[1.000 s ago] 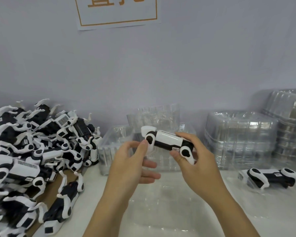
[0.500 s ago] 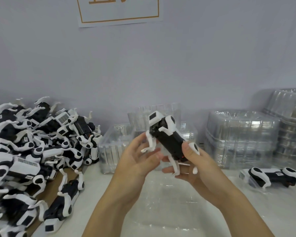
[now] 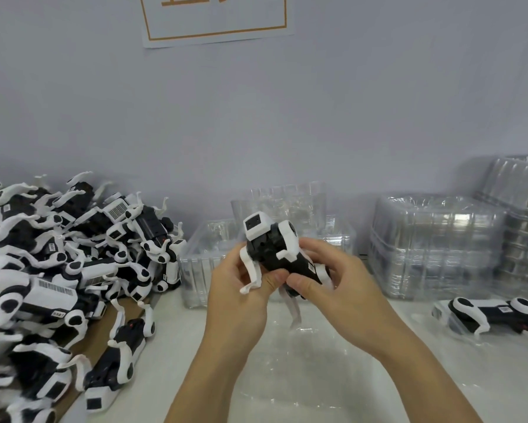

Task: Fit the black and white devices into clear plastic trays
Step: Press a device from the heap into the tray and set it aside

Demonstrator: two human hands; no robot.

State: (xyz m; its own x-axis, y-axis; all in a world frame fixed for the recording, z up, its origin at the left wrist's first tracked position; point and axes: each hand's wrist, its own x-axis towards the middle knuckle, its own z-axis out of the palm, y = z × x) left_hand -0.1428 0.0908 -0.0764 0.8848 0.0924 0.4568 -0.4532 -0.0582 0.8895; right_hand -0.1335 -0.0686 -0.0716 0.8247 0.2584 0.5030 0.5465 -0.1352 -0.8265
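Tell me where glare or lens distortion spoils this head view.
Head view: even, soft light; glare streaks on the clear tray stacks hide their edges; wide-angle bending curves the frame's sides; the held device stays fairly sharp, while the device pile softens toward the left edge.

Device (image 3: 275, 254) in both hands: black body, white legs and head; piled devices (image 3: 58, 270) to the left, same black-and-white, barcode labels. Trays (image 3: 436, 245) to the right: clear; sign (image 3: 217, 19) above: white, orange border.

Packing bench — device pile (image 3: 58, 270), tray stacks (image 3: 433, 248).
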